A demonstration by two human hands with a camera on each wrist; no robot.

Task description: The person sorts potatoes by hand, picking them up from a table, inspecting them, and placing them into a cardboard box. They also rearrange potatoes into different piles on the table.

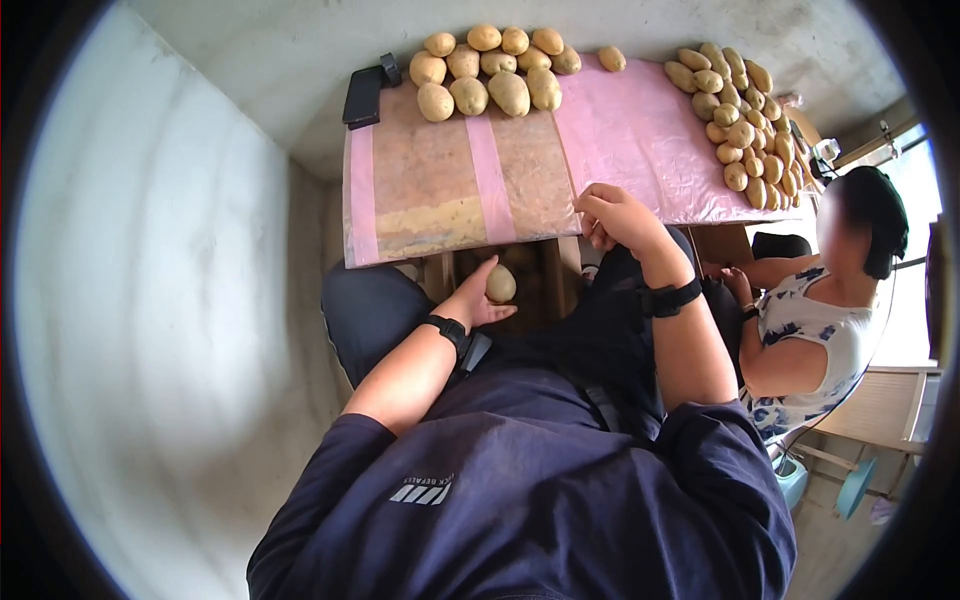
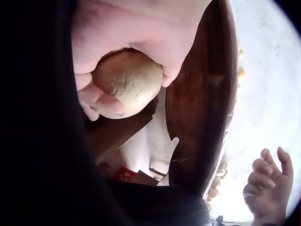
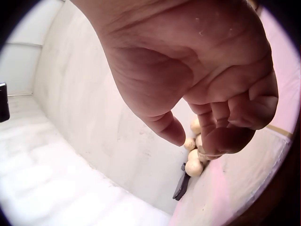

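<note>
My left hand (image 1: 474,297) grips a potato (image 1: 500,284) just below the table's front edge, above the dark space between my knees. In the left wrist view the fingers and thumb curl round this potato (image 2: 131,82), and part of it is hidden under the palm. My right hand (image 1: 622,218) hovers at the table's front edge, its fingers loosely curled. Nothing shows between those fingers in the right wrist view, where the palm and bent fingers (image 3: 228,139) overlap the potatoes behind. Rows of potatoes (image 1: 509,94) lie at the table's back left.
Pink plastic sheeting (image 1: 630,130) covers the table. A larger heap of potatoes (image 1: 740,135) lies on its right side, with one potato (image 1: 611,58) apart at the back. A black phone (image 1: 363,97) rests at the left corner. Another person (image 1: 815,310) sits on the right.
</note>
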